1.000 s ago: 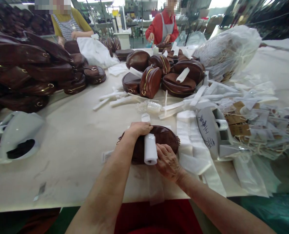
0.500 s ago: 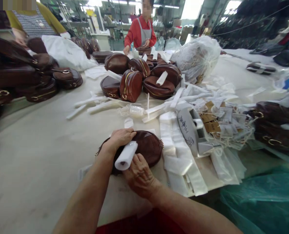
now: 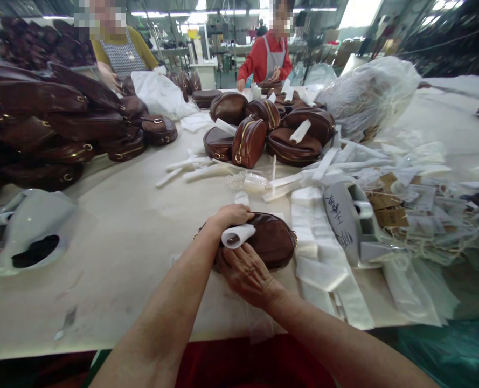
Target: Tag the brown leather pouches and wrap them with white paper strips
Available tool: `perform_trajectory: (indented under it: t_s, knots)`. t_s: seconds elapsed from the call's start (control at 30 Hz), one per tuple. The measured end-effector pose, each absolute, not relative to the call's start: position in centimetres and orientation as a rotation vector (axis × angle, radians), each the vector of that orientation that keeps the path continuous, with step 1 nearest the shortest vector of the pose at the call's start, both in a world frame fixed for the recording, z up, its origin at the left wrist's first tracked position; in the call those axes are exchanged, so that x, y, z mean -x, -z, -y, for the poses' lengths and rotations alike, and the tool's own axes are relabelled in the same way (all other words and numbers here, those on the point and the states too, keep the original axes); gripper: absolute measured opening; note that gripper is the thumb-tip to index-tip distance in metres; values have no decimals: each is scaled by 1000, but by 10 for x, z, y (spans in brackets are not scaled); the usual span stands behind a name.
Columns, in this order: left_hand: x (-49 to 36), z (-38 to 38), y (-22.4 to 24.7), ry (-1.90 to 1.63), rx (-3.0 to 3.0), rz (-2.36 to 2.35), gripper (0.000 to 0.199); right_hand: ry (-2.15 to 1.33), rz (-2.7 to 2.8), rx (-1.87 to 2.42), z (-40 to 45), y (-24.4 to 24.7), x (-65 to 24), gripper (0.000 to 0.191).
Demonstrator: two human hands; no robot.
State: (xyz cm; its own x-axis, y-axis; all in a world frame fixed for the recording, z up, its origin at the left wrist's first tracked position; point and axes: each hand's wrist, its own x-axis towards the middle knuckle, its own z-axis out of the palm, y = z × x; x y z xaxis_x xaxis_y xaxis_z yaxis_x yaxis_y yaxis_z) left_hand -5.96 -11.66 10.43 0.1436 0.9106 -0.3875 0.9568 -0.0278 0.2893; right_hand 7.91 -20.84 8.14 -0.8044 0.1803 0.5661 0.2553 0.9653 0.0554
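Observation:
A small oval brown leather bag [image 3: 277, 242] lies on the table in front of me, a gold ring at its right end. My left hand [image 3: 231, 216] grips its far top edge, fingers curled over the rim. On the near side, my right hand [image 3: 245, 272] has its fingers bent against the bag's left part; the fingertips are partly hidden. Between both hands a white rolled sheet [image 3: 239, 235] rests on the bag, one open end towards me. Just beyond my left hand a white strip [image 3: 242, 198] sticks out.
Finished-looking brown bags [image 3: 249, 141] stand mid-table, with a big pile [image 3: 53, 124] at left. White strips [image 3: 310, 226], a grey tape dispenser [image 3: 346, 223] and paper tags [image 3: 409, 207] lie at right. A plastic-wrapped bundle [image 3: 368, 94] sits farther back. Two co-workers stand across the table.
The view has swung left, so more of the left pile and a white plastic holder show. The rolled sheet has turned and now sits farther up between my hands, which stay on the bag.

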Motion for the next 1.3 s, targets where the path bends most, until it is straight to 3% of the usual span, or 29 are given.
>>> perform_trajectory:
  t_s: [0.3,0.57,0.8,0.97,1.1,1.2,1.3]
  knots:
    - [54,125,-109,105,-1870,-2024,41,341,2721,146,197,-53,-73,16]
    - [52,126,-104,116,-1896,-2062,40,377,2673,86,177,-51,-119,35]
    - [46,113,-102,163,-1940,-2077,41,309,2637,243,180,-34,-110,30]
    - [39,127,-105,106,-2028,-2159,39,93,2644,215,186,-55,-118,29]
    - [38,132,-105,70,-2061,-2198,38,-302,2571,73,181,-80,-158,22]
    - [40,132,-101,23,-2099,-2189,34,-433,2439,369,144,-103,-180,21]
    - [42,131,-97,-18,-2151,-2154,30,-119,2442,949,77,-117,-168,31]
